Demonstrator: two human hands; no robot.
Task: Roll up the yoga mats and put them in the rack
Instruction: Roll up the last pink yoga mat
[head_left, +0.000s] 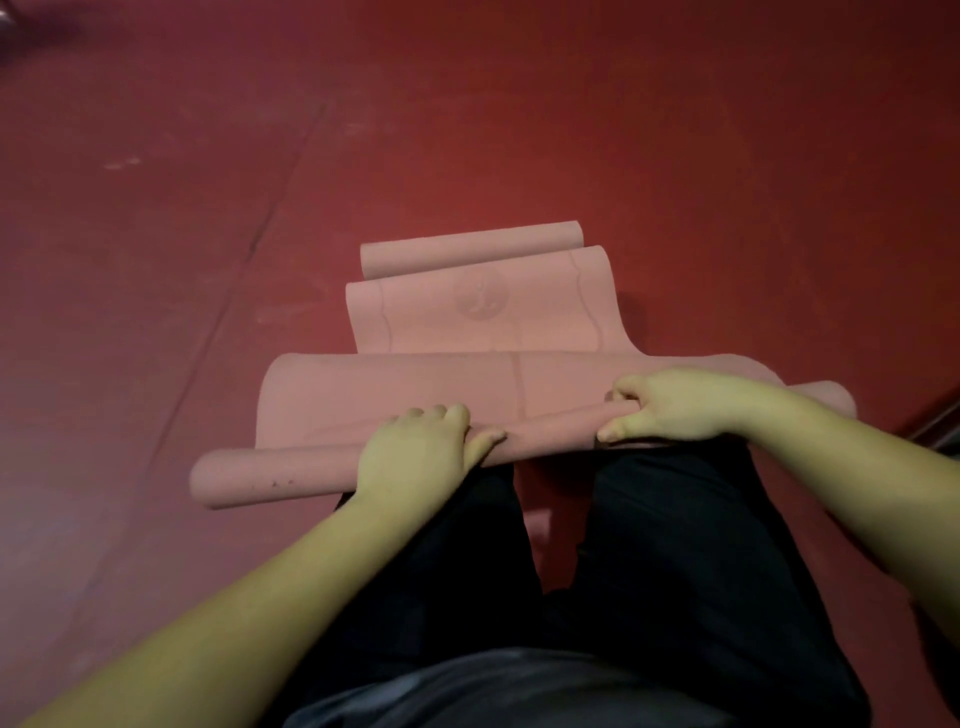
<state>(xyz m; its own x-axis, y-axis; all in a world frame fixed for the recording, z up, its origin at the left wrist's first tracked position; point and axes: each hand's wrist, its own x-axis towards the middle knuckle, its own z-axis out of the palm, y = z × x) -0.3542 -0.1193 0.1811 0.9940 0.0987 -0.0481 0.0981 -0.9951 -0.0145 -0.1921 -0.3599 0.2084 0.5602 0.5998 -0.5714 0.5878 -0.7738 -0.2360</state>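
Note:
A pink yoga mat (395, 384) lies on the red floor in front of me, wavy along its length, with its far end curled into a small roll (470, 249). Its near end is rolled into a thin tube (270, 475) that runs from lower left to upper right. My left hand (415, 452) grips the tube near its middle, fingers curled over the top. My right hand (670, 405) grips it further right, thumb toward me. A faint round logo (480, 301) shows on the mat's middle fold. No rack is in view.
The red floor (519, 130) spreads all around, with a seam line (270, 218) running diagonally on the left. My legs in dark trousers (649, 545) are directly behind the tube. A dark edge (935, 426) shows at the far right.

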